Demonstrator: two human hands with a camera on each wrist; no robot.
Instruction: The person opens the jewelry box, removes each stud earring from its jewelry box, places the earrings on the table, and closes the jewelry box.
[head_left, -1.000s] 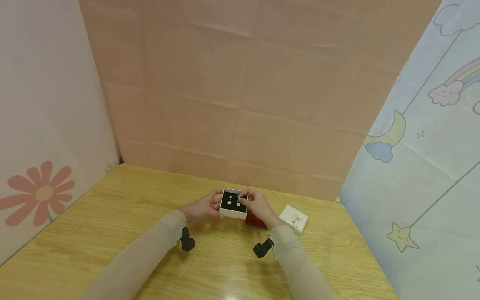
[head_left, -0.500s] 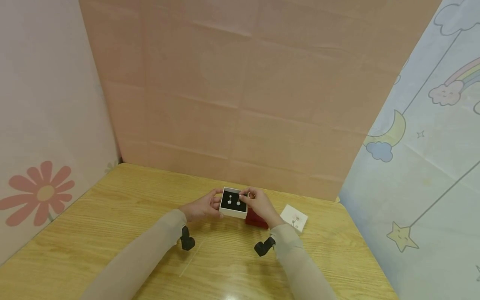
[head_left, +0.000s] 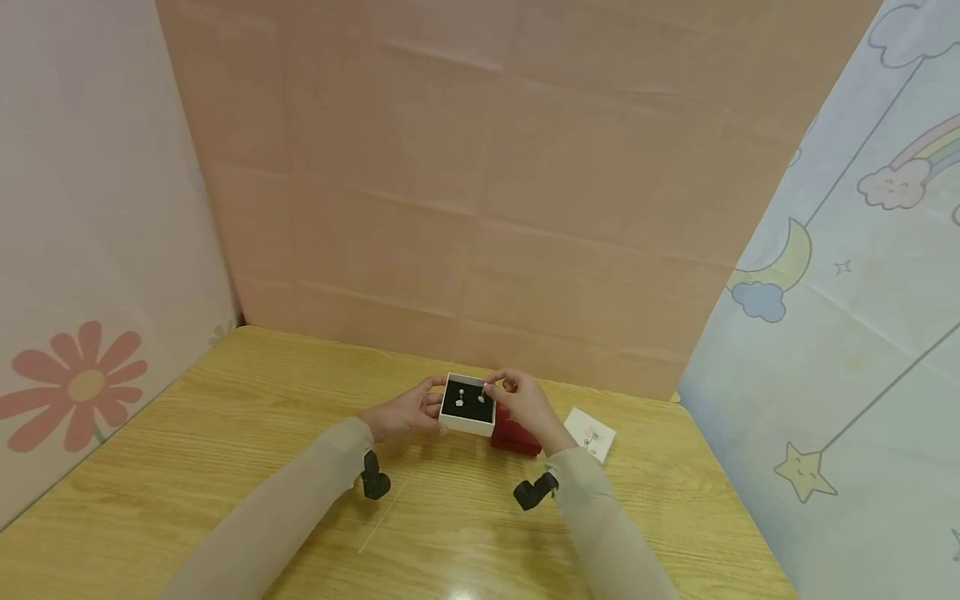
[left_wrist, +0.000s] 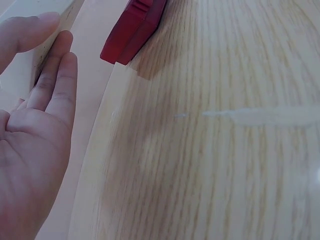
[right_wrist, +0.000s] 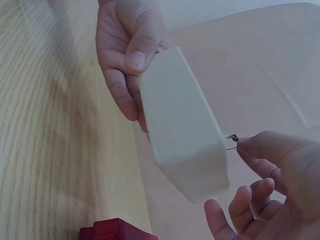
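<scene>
My left hand [head_left: 405, 412] holds a small white open box [head_left: 467, 426] by its left side, raised above the table. Inside is a black insert [head_left: 468, 411] with a dangling earring [head_left: 460, 398] on its left half. At the right half, my right hand [head_left: 527, 406] pinches the top of the matching earring [head_left: 482, 398] between thumb and forefinger. In the right wrist view this earring [right_wrist: 233, 137] shows its thin wire post at the box's edge, beyond the box wall [right_wrist: 182, 110]. The left wrist view has the left thumb and fingers [left_wrist: 62, 80] against the box's side.
Behind and under the right hand, a red box [head_left: 515, 438] stands on the wooden table [head_left: 637, 492]. Further right lies a white lid [head_left: 591, 433] with a printed flower. A thin pale strip [head_left: 384, 517] lies near the left wrist. A pink backdrop [head_left: 465, 208] rises behind the table.
My right hand has moved slightly right and up, drawing the right earring with it; its drop now tilts and sits higher. The left hand and box have stayed nearly still.
</scene>
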